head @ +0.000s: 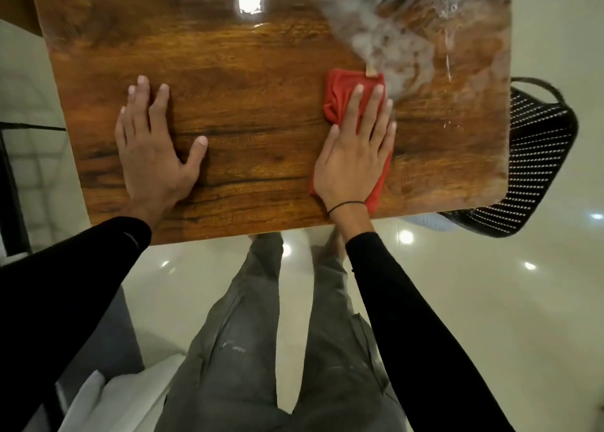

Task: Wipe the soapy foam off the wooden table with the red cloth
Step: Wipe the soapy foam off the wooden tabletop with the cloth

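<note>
The wooden table [248, 82] fills the upper part of the view. White soapy foam [402, 39] smears its far right area, down to the cloth. The red cloth [340, 95] lies flat on the table right of centre, with a small tan tag at its far edge. My right hand [356, 150] presses flat on the cloth, fingers stretched toward the foam. My left hand [157, 144] rests flat on bare wood at the left, fingers spread, holding nothing.
A black perforated chair [536, 150] stands against the table's right edge. The near table edge runs just in front of my wrists. Glossy pale floor [490, 301] lies below, with my grey-trousered legs [261, 350]. White and grey furniture sits at the lower left.
</note>
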`<state>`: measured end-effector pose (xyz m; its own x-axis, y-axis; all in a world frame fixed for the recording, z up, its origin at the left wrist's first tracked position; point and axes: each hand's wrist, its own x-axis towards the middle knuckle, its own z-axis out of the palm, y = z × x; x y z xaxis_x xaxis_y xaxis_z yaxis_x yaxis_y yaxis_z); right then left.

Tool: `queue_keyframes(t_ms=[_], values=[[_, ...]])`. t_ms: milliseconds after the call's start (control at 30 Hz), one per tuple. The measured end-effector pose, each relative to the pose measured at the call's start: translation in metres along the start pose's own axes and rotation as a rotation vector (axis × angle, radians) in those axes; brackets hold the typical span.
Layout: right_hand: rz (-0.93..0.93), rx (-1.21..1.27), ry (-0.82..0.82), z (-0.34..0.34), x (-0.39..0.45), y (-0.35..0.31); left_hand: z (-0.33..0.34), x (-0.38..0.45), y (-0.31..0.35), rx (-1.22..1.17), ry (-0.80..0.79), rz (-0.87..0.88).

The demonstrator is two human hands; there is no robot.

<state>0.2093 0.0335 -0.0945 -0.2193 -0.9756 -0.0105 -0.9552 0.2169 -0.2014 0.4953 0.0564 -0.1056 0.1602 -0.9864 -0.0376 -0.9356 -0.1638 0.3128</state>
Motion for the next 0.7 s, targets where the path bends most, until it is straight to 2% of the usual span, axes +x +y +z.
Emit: queue_keyframes(t_ms=[67, 200, 267, 367, 433, 567, 700], values=[[-0.049, 0.018, -0.053, -0.003, -0.023, -0.007, -0.001, 0.000, 0.000, 0.008, 0.001, 0.006], [-0.451, 0.048, -0.153, 0.003, -0.033, -0.014, -0.002, 0.000, 0.003, 0.016, 0.010, 0.004], [-0.505, 0.029, -0.144, 0.002, -0.024, -0.008, -0.003, -0.002, 0.008, 0.037, -0.001, 0.009], [-0.393, 0.045, -0.135, -0.007, -0.023, 0.001, -0.006, -0.012, 0.036, 0.026, -0.019, 0.068], [-0.301, 0.062, -0.132, -0.011, -0.028, 0.012, 0.002, -0.019, 0.077, -0.007, -0.061, 0.116], [-0.334, 0.021, -0.151, -0.016, -0.036, 0.057, 0.035, -0.020, 0.152, -0.031, -0.153, 0.232], [-0.144, -0.029, -0.073, -0.022, -0.005, 0.102, 0.054, -0.018, 0.148, 0.024, -0.086, 0.211]])
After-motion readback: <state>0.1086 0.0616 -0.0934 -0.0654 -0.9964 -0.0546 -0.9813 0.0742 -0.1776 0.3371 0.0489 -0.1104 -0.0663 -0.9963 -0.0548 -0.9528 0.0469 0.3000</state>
